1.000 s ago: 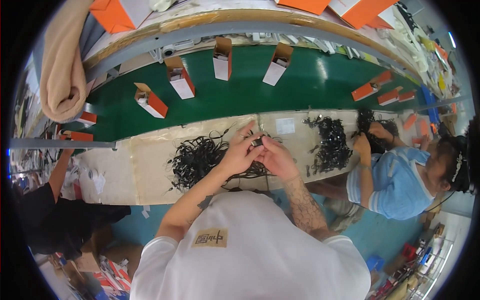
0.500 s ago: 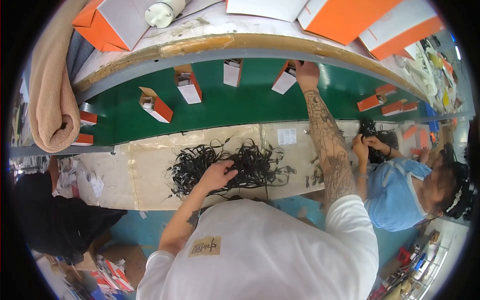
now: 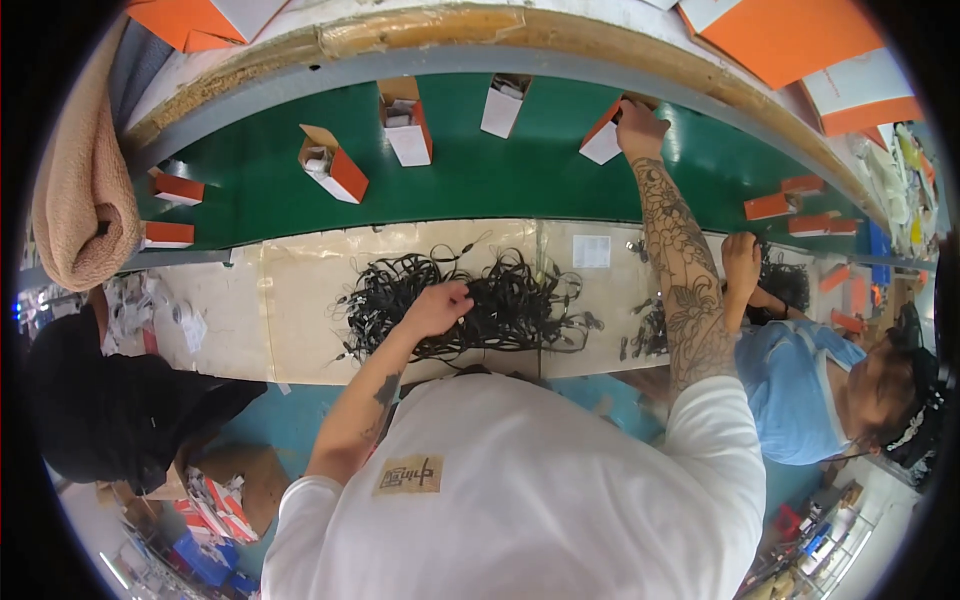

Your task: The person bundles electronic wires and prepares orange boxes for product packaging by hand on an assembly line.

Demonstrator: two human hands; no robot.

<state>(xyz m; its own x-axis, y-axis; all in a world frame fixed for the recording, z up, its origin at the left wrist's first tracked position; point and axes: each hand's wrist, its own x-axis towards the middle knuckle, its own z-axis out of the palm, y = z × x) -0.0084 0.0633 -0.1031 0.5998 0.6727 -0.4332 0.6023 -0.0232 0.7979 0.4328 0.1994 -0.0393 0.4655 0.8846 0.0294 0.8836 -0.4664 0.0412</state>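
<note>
My left hand (image 3: 440, 308) hovers over the middle of a tangled pile of black cords (image 3: 505, 325) on the cardboard-topped bench. Its fingers are curled together; what they hold, if anything, is too small to name. With the arm stretched far forward, my right hand (image 3: 642, 130) is closed on an orange-and-white box (image 3: 602, 142) standing on the green surface. The fingers lie at the box's top right side, and the tips are partly hidden.
Several more boxes (image 3: 409, 140) stand on the green surface (image 3: 270, 175). Above it runs a shelf edge (image 3: 420, 40) with a rolled cloth (image 3: 85, 220) at left. A co-worker in blue (image 3: 800, 385) works at right beside more black cords; a person in black (image 3: 110, 400) is at left.
The whole view has shifted. My right hand stays at the same box, which sits slightly nearer relative to its neighbours. My left hand remains over the cords. The co-worker's hand has risen beside my right forearm.
</note>
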